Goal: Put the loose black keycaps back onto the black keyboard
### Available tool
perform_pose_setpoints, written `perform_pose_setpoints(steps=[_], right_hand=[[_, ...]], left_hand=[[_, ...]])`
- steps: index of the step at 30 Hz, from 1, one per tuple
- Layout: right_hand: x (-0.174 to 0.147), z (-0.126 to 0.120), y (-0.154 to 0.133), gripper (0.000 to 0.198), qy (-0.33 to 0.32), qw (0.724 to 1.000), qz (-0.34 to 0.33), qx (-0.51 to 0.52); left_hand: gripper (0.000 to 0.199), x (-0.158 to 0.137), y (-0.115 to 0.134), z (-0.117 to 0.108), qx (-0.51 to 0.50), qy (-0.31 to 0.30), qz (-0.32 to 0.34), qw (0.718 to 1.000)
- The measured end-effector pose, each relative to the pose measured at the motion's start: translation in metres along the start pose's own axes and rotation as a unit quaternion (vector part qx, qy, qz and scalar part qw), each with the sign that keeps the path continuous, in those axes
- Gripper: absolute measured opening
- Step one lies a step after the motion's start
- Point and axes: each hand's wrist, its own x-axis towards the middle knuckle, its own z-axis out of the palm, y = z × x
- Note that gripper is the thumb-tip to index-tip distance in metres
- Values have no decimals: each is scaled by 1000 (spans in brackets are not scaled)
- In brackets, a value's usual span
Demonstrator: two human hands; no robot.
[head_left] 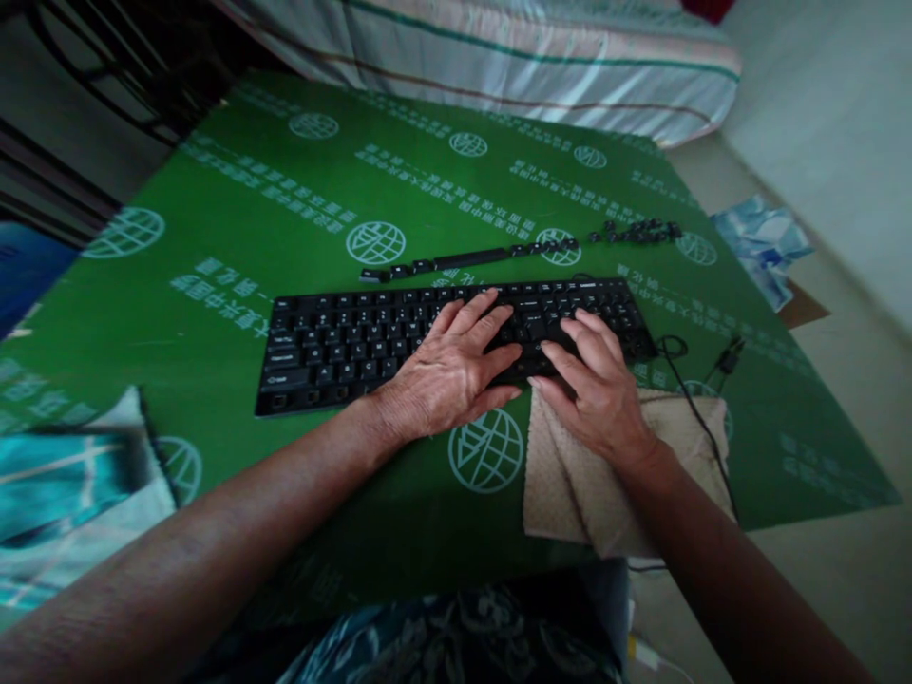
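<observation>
A black keyboard (pixel 342 344) lies across the green table, with bare sockets showing along its front row. My left hand (pixel 456 366) rests over its right-middle part, fingers spread on the keys. Over the right end lies my right hand (pixel 595 385), its fingers apart and touching the keys near the number pad. Behind the keyboard runs a row of loose keycaps with a long space bar key (pixel 470 257) among them. A pile of small black keycaps (pixel 637 231) sits farther right. Partly under my right hand is a folded beige cloth (pixel 570 484).
The green table (pixel 277 209) is printed with white globes and lettering. The keyboard's cable (pixel 702 418) trails off the right side. A teal and white checked cloth (pixel 78 484) lies at the left. A bed with a striped sheet (pixel 499 66) stands behind.
</observation>
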Motion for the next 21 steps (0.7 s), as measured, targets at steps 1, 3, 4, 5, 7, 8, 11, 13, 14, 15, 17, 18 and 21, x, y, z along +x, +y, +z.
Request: perform_pose_setpoints(steps=[1, 3, 4, 5, 7, 8, 11, 13, 14, 15, 17, 18, 21], right_hand=[[0, 0, 0, 33, 3, 1000, -1, 4], [0, 0, 1, 35, 6, 1000, -1, 11], [0, 0, 1, 36, 7, 1000, 0, 13], [0, 0, 1, 36, 8, 1000, 0, 14], [0, 1, 1, 37, 8, 1000, 3, 15], [0, 1, 1, 37, 8, 1000, 7, 16], [0, 1, 0, 39, 5, 1000, 18, 18], [-1, 2, 0, 40, 8, 1000, 23, 19], [-1, 2, 0, 40, 11, 999, 24, 20], [-1, 2, 1, 40, 14, 999, 25, 19], [-1, 3, 1, 40, 21, 999, 24, 17], [-1, 3, 1, 40, 24, 999, 22, 16], [0, 3, 2, 40, 31, 999, 16, 16]], left_hand=[[42, 1, 1, 0, 0, -1, 0, 1000], [40, 2, 2, -1, 0, -6, 0, 1000], [39, 2, 2, -1, 1, -9, 1, 1000], [38, 2, 3, -1, 2, -10, 2, 1000], [38, 3, 4, 0, 7, -8, 3, 1000], [38, 3, 4, 0, 8, -4, 3, 1000], [36, 2, 4, -1, 5, 10, 2, 1000], [34, 2, 4, -1, 0, 18, 4, 1000], [34, 2, 4, -2, -2, 19, 5, 1000], [35, 2, 3, -2, -3, 21, 6, 1000], [37, 1, 2, -2, -6, 24, 8, 1000], [38, 0, 2, -1, -6, 27, 8, 1000], [41, -1, 0, 1, 0, 37, 4, 999]])
